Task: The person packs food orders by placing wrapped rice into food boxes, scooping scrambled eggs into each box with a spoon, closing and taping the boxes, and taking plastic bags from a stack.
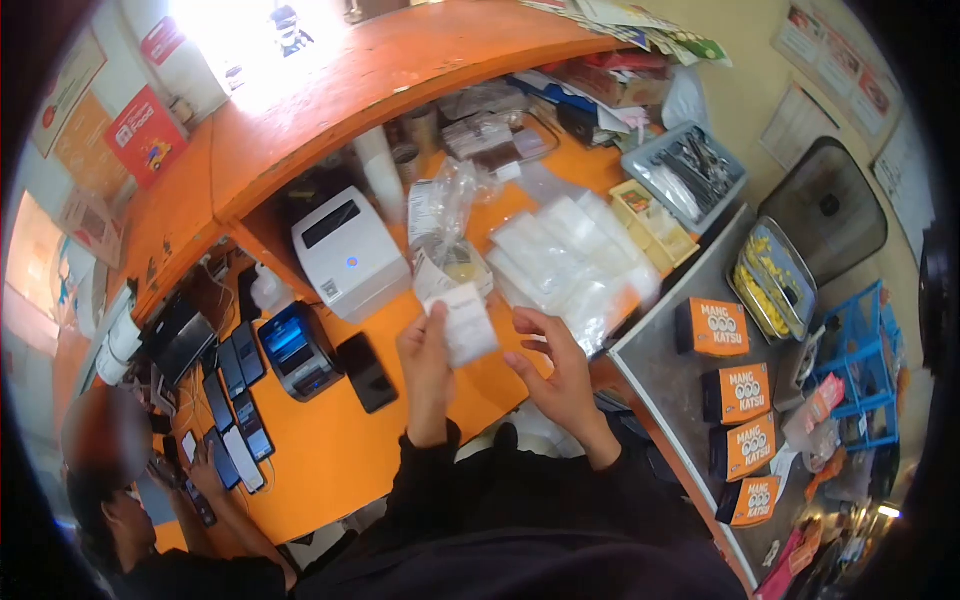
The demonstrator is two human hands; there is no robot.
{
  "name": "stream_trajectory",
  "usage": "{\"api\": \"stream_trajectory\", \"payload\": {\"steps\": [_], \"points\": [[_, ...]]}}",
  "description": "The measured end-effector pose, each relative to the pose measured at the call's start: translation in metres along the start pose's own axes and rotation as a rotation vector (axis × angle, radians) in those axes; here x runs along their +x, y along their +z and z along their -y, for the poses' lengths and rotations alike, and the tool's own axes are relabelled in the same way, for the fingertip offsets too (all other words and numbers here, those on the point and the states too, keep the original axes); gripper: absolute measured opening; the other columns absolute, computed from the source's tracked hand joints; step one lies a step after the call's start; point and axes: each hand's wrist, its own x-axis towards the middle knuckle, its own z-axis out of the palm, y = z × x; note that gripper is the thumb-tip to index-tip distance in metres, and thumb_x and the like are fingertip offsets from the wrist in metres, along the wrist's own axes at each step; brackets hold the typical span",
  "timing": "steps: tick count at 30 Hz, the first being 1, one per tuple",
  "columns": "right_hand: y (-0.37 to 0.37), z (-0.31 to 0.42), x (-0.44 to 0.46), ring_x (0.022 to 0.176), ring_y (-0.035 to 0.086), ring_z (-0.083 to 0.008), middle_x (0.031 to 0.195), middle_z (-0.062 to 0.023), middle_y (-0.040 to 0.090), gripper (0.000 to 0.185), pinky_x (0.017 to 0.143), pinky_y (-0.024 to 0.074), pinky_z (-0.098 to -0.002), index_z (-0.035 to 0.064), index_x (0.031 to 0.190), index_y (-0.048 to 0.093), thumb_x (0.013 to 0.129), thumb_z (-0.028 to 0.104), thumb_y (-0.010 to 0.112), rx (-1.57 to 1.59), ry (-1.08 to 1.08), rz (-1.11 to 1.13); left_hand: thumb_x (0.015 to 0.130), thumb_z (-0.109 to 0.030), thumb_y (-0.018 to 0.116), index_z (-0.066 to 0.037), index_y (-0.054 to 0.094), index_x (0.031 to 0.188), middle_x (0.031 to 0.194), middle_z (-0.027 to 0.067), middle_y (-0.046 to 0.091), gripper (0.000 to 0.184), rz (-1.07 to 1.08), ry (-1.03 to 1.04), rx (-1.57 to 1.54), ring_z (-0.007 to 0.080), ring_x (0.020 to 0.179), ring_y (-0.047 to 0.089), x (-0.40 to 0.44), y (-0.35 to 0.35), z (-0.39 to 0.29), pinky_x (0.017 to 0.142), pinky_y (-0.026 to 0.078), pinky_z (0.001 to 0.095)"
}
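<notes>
My left hand pinches a small white paper slip, which looks like a receipt, by its left edge. The print on it is too faint to read. My right hand is open just to the right of the slip, fingers apart and touching nothing. Behind the slip stands a knotted clear plastic bag with printed paper about its lower part. A spread of clear plastic bags lies beyond my right hand. To the left are a white printer and a black phone.
A payment terminal and several phones lie on the orange counter. A co-worker's hand is among the phones. On the right, several orange boxes line a grey counter, near a cutlery tray and a blue basket.
</notes>
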Motion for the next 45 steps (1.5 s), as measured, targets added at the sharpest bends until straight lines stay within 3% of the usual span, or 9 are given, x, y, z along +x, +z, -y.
{"api": "stream_trajectory", "payload": {"steps": [5, 9, 17, 26, 31, 33, 35, 38, 45], "points": [[-0.035, 0.009, -0.01, 0.083, 0.06, -0.0113, 0.09, -0.0055, 0.063, 0.034, 0.08, 0.0514, -0.0264, 0.0009, 0.114, 0.059, 0.082, -0.005, 0.07, 0.109, 0.111, -0.066, 0.096, -0.017, 0.063, 0.005, 0.065, 0.109, 0.098, 0.0089, 0.07, 0.026, 0.234, -0.105, -0.102, 0.0136, 0.083, 0.067, -0.035, 0.052, 0.007, 0.074, 0.053, 0.0269], [-0.073, 0.02, -0.023, 0.079, 0.068, -0.0175, 0.088, -0.0097, 0.067, 0.027, 0.069, 0.0543, -0.0276, 0.0042, 0.107, 0.062, 0.082, -0.004, 0.068, -0.069, -0.016, -0.17, 0.091, -0.009, 0.067, 0.004, 0.066, 0.104, 0.095, 0.0082, 0.07, 0.019, 0.376, -0.262, 0.045, 0.0126, 0.081, 0.066, -0.045, 0.088, 0.016, 0.072, 0.052, 0.0257], [-0.15, 0.019, -0.063, 0.076, 0.06, -0.0264, 0.085, -0.0087, 0.062, 0.028, 0.066, 0.049, -0.0362, 0.0067, 0.1, 0.068, 0.074, -0.007, 0.07, -0.458, -0.043, -0.189, 0.087, -0.005, 0.068, 0.002, 0.067, 0.093, 0.086, 0.0056, 0.069, 0.009, 0.739, -0.425, 0.186, 0.0092, 0.073, 0.063, -0.056, 0.124, 0.084, 0.066, 0.051, 0.0249], [-0.191, -0.021, -0.113, 0.094, 0.061, -0.0237, 0.094, -0.0039, 0.063, 0.019, 0.079, 0.0527, -0.0341, 0.007, 0.094, 0.07, 0.078, -0.002, 0.071, -0.261, -0.005, -0.52, 0.091, -0.004, 0.059, 0.002, 0.062, 0.109, 0.103, 0.0125, 0.067, 0.019, 0.547, -0.629, 0.128, 0.0169, 0.088, 0.065, -0.06, 0.162, 0.17, 0.078, 0.053, 0.0282], [-0.235, -0.064, -0.141, 0.097, 0.06, -0.0127, 0.099, 0.0024, 0.062, 0.015, 0.081, 0.053, -0.0301, 0.01, 0.105, 0.065, 0.09, 0.01, 0.068, 0.746, 0.381, -1.058, 0.091, 0.002, 0.05, -0.001, 0.052, 0.113, 0.113, 0.0122, 0.06, 0.023, 0.652, 0.035, 0.243, 0.0253, 0.104, 0.061, -0.025, 0.204, 0.206, 0.091, 0.048, 0.036], [-0.253, -0.082, -0.14, 0.088, 0.059, -0.0095, 0.097, 0.0029, 0.062, 0.017, 0.077, 0.0531, -0.0272, 0.0124, 0.109, 0.063, 0.092, 0.016, 0.066, 0.83, 0.478, -1.261, 0.086, 0.002, 0.055, -0.003, 0.052, 0.118, 0.114, 0.0123, 0.06, 0.032, 0.921, 0.716, 0.793, 0.0297, 0.109, 0.056, -0.041, 0.236, 0.231, 0.093, 0.042, 0.0407], [-0.265, -0.107, -0.135, 0.073, 0.057, -0.005, 0.09, 0.0053, 0.062, 0.018, 0.068, 0.0514, -0.0201, 0.0144, 0.109, 0.063, 0.092, 0.02, 0.067, 0.923, 0.529, -1.393, 0.082, -0.006, 0.065, -0.007, 0.054, 0.122, 0.117, 0.0108, 0.061, 0.042, 1.127, 0.664, 1.025, 0.0304, 0.116, 0.052, -0.067, 0.258, 0.261, 0.092, 0.038, 0.0436], [-0.269, -0.13, -0.125, 0.07, 0.056, -0.0033, 0.085, 0.0066, 0.061, 0.019, 0.061, 0.0494, -0.0162, 0.0151, 0.109, 0.063, 0.091, 0.021, 0.068, 0.98, 0.586, -1.444, 0.079, -0.017, 0.072, -0.011, 0.059, 0.12, 0.119, 0.0049, 0.062, 0.043, 1.09, 0.935, 1.256, 0.0256, 0.117, 0.052, -0.074, 0.257, 0.339, 0.09, 0.037, 0.0433], [-0.245, -0.174, -0.08, 0.062, 0.054, -0.0027, 0.08, 0.0055, 0.061, 0.015, 0.052, 0.0475, -0.0171, 0.0158, 0.093, 0.064, 0.085, 0.02, 0.076, 0.985, 0.686, -1.539, 0.077, -0.021, 0.075, -0.016, 0.069, 0.1, 0.11, -0.0048, 0.068, 0.024, 0.993, 1.027, 1.093, 0.0177, 0.111, 0.057, -0.031, 0.239, 0.351, 0.079, 0.033, 0.0395]]}}
